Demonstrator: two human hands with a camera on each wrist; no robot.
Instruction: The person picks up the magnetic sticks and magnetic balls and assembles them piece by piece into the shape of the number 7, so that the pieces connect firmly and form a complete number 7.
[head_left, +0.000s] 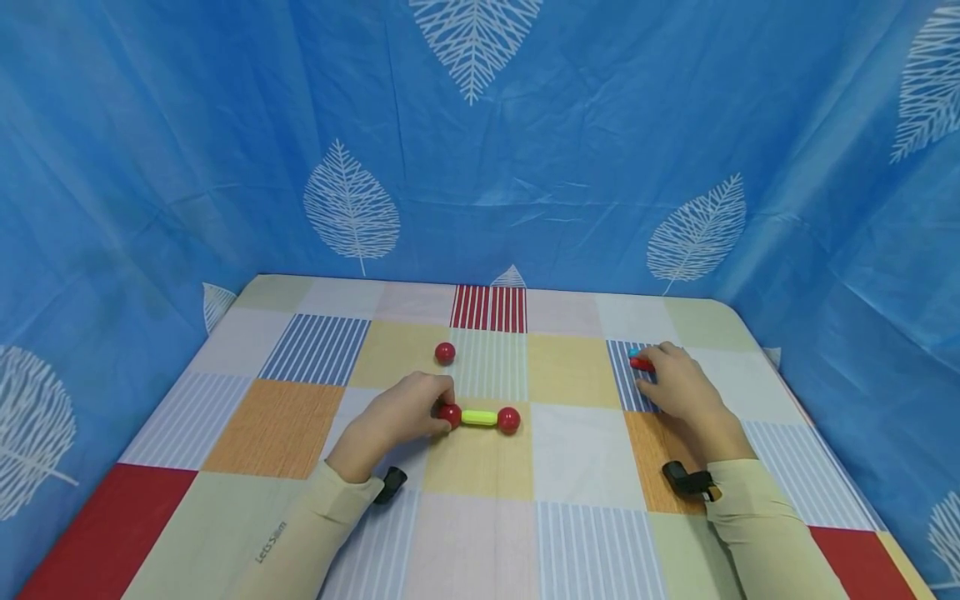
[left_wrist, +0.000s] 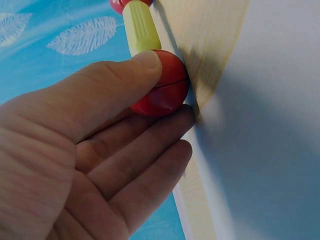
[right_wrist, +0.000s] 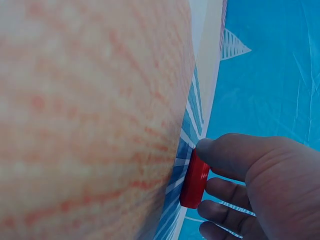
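And there it was, the left hand (head_left: 405,408) pinching the left ball (head_left: 451,416) on the yellow-green rod (head_left: 480,417), the right ball (head_left: 509,420) capping the rod's other end! Well to that rod's right and a little beyond it, the right hand (head_left: 678,383) curved over a red rod (head_left: 641,364); a true grasp or just a hover, you couldn't tell. A blue piece (head_left: 633,353), mostly hidden, peeked out on that same far right side.

Here was the danger: with only one end of the yellow-green rod held, a hurried tug could have worked the left ball loose or swung the right ball about. One careless brush of the knuckles might have sent the loose ball (head_left: 445,353) rolling, sitting just beyond the rod's left end! Over on the right, an off-centre pinch could have tipped the red rod away, or scooped up the blue piece with it.

Containers? None showed in any view; the loose ball sat straight on the patchwork cloth (head_left: 573,446).
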